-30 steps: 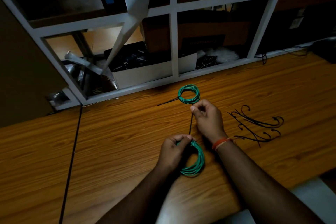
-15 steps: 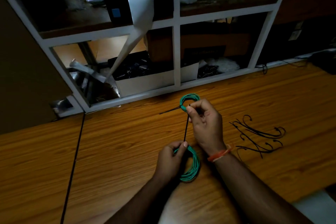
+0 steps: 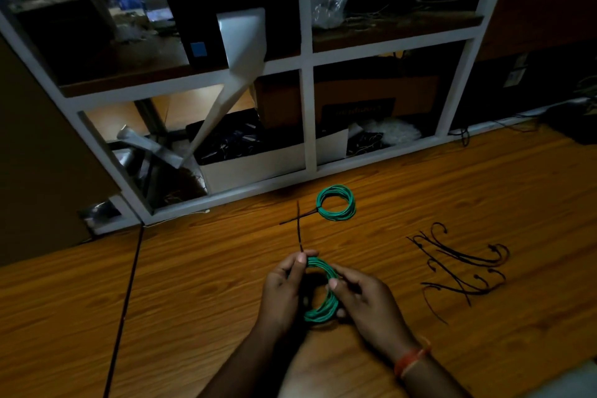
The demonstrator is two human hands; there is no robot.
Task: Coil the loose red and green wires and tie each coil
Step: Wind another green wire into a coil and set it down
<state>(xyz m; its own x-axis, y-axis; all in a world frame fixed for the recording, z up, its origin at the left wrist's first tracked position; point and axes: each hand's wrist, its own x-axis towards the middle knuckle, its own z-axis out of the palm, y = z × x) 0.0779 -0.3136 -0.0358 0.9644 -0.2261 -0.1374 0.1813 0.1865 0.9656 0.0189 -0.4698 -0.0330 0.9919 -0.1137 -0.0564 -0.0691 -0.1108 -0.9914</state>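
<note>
Both hands, left hand (image 3: pixel 280 287) and right hand (image 3: pixel 368 302), pinch the green coil (image 3: pixel 323 292) from opposite sides above the table (image 3: pixel 193 284).

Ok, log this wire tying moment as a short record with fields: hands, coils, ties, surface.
left hand: grips held green coil beside the cable tie tail, which sticks up and away
right hand: pinches the coil's right side
second green coil: on table, tied, tail pointing left
spare cable ties: loose pile, right of hands
red wire: none in view
surface: wooden table
</note>
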